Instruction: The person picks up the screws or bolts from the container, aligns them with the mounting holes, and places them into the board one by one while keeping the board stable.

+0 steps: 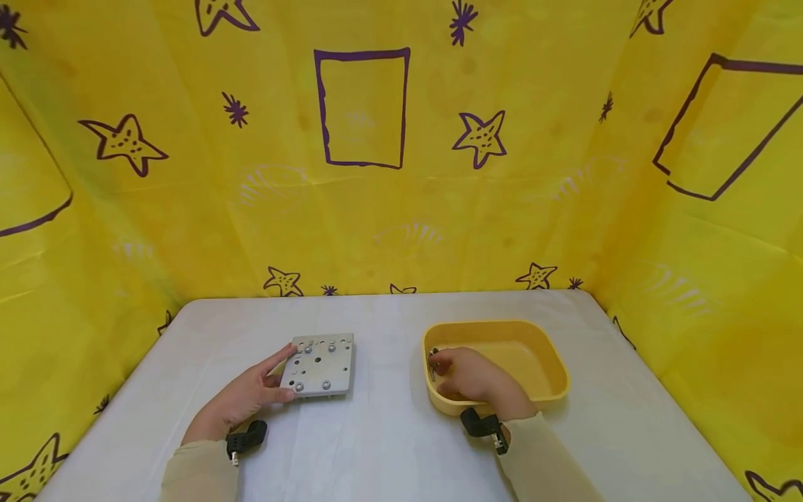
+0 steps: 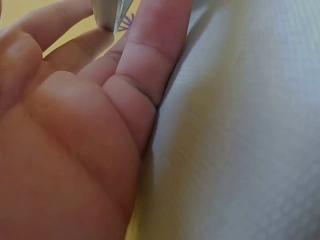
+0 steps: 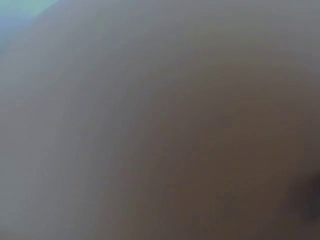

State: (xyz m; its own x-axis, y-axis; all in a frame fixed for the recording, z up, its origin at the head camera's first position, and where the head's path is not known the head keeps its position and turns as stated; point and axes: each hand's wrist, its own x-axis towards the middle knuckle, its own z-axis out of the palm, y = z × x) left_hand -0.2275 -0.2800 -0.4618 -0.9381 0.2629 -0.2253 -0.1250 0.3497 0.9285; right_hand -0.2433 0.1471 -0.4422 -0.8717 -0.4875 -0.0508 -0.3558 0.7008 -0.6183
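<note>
In the head view, a desk covered with a white cloth is seen, enclosed on the far, left and right sides by a yellow backdrop printed with purple stars, spiky marks and outlined rectangles. No brand, label or readable writing is visible anywhere. On the left half of the desk a square grey metal plate lies flat, drilled with holes and set with several screws. It is held at its left edge by the left hand: the forefinger is stretched along the plate's far left corner and the thumb is pressed against its near left corner, so the grip is clamped on the plate. On the right half a shallow yellow tray stands. The right hand is placed inside it, at its left end, with the fingers curled round a small dark metal piece by the tray's left wall; the piece is too small to be identified. A black strap mount is worn on each wrist, over pale sleeves.

In the left wrist view, the palm and fingers of the left hand are shown close up, resting on the white cloth, with a corner of the metal plate caught between the fingertips.

In the right wrist view, only a dark blur is shown; nothing can be told from it.
</note>
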